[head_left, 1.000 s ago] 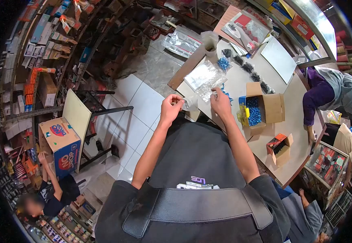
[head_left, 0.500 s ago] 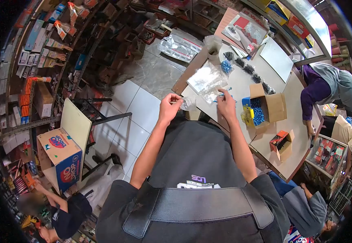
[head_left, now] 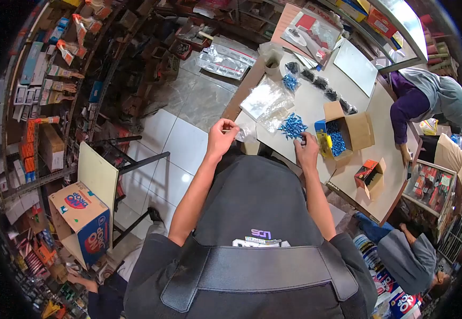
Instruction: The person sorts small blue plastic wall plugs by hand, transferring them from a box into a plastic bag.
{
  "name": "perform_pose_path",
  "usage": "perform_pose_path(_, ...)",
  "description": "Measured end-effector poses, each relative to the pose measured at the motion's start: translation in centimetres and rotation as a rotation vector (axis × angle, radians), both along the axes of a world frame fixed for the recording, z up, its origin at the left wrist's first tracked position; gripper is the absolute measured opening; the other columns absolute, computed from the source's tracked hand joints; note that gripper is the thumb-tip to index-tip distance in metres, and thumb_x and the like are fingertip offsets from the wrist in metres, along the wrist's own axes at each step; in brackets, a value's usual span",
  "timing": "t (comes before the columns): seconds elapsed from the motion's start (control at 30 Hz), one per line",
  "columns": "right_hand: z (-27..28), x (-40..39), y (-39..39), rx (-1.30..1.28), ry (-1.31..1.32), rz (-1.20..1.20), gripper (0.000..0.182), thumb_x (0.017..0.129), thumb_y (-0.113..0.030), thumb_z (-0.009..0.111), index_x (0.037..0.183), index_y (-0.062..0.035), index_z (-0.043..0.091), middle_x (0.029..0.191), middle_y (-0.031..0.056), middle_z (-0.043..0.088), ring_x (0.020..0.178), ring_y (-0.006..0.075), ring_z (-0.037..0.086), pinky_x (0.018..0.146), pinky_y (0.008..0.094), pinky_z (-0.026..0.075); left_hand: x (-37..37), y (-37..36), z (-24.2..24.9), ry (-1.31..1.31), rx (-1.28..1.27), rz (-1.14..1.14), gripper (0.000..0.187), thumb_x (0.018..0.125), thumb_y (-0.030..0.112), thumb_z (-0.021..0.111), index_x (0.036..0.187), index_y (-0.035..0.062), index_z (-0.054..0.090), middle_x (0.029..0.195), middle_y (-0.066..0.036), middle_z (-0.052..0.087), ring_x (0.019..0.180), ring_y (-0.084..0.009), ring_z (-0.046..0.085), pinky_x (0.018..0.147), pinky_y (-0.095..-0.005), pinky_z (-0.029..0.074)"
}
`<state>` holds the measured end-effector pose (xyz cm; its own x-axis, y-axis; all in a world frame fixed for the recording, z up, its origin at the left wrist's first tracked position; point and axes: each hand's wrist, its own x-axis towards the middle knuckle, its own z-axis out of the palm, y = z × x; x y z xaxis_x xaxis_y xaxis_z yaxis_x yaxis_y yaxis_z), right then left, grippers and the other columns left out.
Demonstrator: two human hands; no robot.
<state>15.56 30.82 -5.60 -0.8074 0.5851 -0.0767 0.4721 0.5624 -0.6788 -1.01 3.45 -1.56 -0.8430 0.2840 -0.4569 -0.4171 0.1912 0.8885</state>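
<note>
My left hand [head_left: 220, 140] pinches a small clear plastic bag [head_left: 247, 132] at the table's near left edge. At the near side of a loose pile of small blue wall plugs [head_left: 292, 126], my right hand [head_left: 307, 151] has its fingers bent together; whatever is between them is too small to make out. Just right of that hand stands an open cardboard box [head_left: 359, 129] holding many more blue wall plugs [head_left: 337, 142]. Clear plastic bags [head_left: 268, 103] lie flat beyond the pile.
Several dark packets [head_left: 320, 83] and a blue packet [head_left: 290, 81] lie farther back on the table [head_left: 348, 174]. A smaller open box [head_left: 370, 175] sits at right. A person in purple sleeves [head_left: 405, 106] leans over the far side. Left are a chair [head_left: 97, 173] and a carton [head_left: 79, 220].
My right hand has drawn back toward me and slightly right, uncovering the blue pile. My left hand still holds the clear bag. The view has shifted slightly.
</note>
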Motion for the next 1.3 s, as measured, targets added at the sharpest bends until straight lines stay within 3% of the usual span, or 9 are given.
perform_pose_path(0.07,0.1,-0.5,-0.4,0.019,0.044,-0.03,0.035,0.079,-0.011,0.078,0.11,0.0004,0.067,0.095,0.0168,0.066,0.079,0.0262,0.065,0.075,0.0372,0.055,0.0,-0.1,-0.1,0.003,-0.001,-0.015,0.013,0.088,0.01,0.074,0.095,0.0033,0.065,0.081,0.0,0.064,0.067,-0.008,0.059,0.061,-0.0252,0.049)
perform_pose_path(0.37,-0.4,-0.8,-0.5,0.061,0.051,0.019,0.019,0.079,-0.007,0.074,0.092,0.0002,0.063,0.083,0.0151,0.06,0.067,0.0269,0.059,0.066,0.0388,0.051,1.4,-0.4,0.2,0.018,-0.002,-0.023,0.012,0.088,0.009,0.073,0.095,0.0026,0.066,0.082,-0.001,0.065,0.069,-0.008,0.059,0.062,-0.025,0.049)
perform_pose_path(0.6,-1.8,-0.4,-0.1,0.065,0.068,-0.003,0.017,0.078,-0.006,0.071,0.09,0.0003,0.061,0.083,0.0127,0.06,0.067,0.023,0.059,0.065,0.0354,0.051,2.1,1.3,0.1,0.115,-0.063,-0.101,0.014,0.087,0.01,0.074,0.093,0.001,0.066,0.081,-0.002,0.067,0.072,-0.0084,0.061,0.064,-0.0268,0.05)
perform_pose_path(0.77,-1.7,-0.3,0.3,-0.113,0.086,-0.182,0.019,0.077,-0.008,0.074,0.089,-0.0005,0.062,0.081,0.0054,0.061,0.068,0.0116,0.056,0.064,0.0282,0.048,2.3,3.8,1.7,0.283,-0.15,-0.205,0.013,0.086,0.011,0.072,0.092,0.0011,0.065,0.08,-0.005,0.068,0.071,-0.0127,0.063,0.067,-0.0301,0.051)
perform_pose_path(0.9,-0.5,-0.9,-0.4,-0.237,0.032,-0.271,0.021,0.078,-0.008,0.074,0.093,-0.0006,0.062,0.077,0.0053,0.062,0.066,0.0131,0.059,0.064,0.0283,0.049,2.4,5.6,2.2,0.356,-0.195,-0.248,0.016,0.084,0.012,0.07,0.091,-0.0007,0.063,0.078,-0.011,0.067,0.069,-0.0208,0.065,0.066,-0.0338,0.052)
perform_pose_path(0.97,0.5,-1.7,-1.6,-0.507,0.281,-0.28,0.019,0.079,-0.005,0.074,0.093,-0.0021,0.061,0.078,0.0006,0.059,0.068,0.0086,0.056,0.064,0.0243,0.047,2.4,6.2,2.0,0.357,-0.23,-0.275,0.017,0.084,0.012,0.07,0.091,-0.0007,0.063,0.077,-0.011,0.066,0.069,-0.0225,0.065,0.065,-0.0349,0.052)
perform_pose_path(1.0,1.8,-2.1,-2.4,-0.507,0.281,-0.286,0.019,0.079,-0.005,0.074,0.093,-0.0021,0.061,0.078,0.0006,0.059,0.068,0.0086,0.056,0.064,0.0243,0.047,2.4,6.5,1.9,0.358,-0.264,-0.3,0.017,0.083,0.013,0.069,0.091,-0.0007,0.063,0.076,-0.012,0.065,0.069,-0.0241,0.065,0.065,-0.036,0.052)
perform_pose_path(1.17,7.0,-4.0,-5.6,-0.612,0.224,0.014,0.018,0.081,-0.003,0.074,0.092,-0.002,0.06,0.079,0.0009,0.06,0.07,0.008,0.056,0.065,0.0258,0.048,2.5,7.7,1.4,0.363,-0.264,-0.3,0.017,0.082,0.013,0.07,0.092,0.0002,0.063,0.072,-0.012,0.065,0.068,-0.0261,0.067,0.065,-0.038,0.052)
perform_pose_path(1.3,8.0,-4.5,-5.7,-0.315,0.196,0.177,0.021,0.078,-0.004,0.076,0.091,0.0014,0.061,0.086,0.0114,0.064,0.075,0.0185,0.064,0.068,0.0324,0.052,2.6,8.1,1.1,0.379,-0.22,-0.301,0.018,0.083,0.013,0.07,0.093,0.0001,0.064,0.073,-0.013,0.067,0.068,-0.0278,0.068,0.066,-0.0386,0.053)
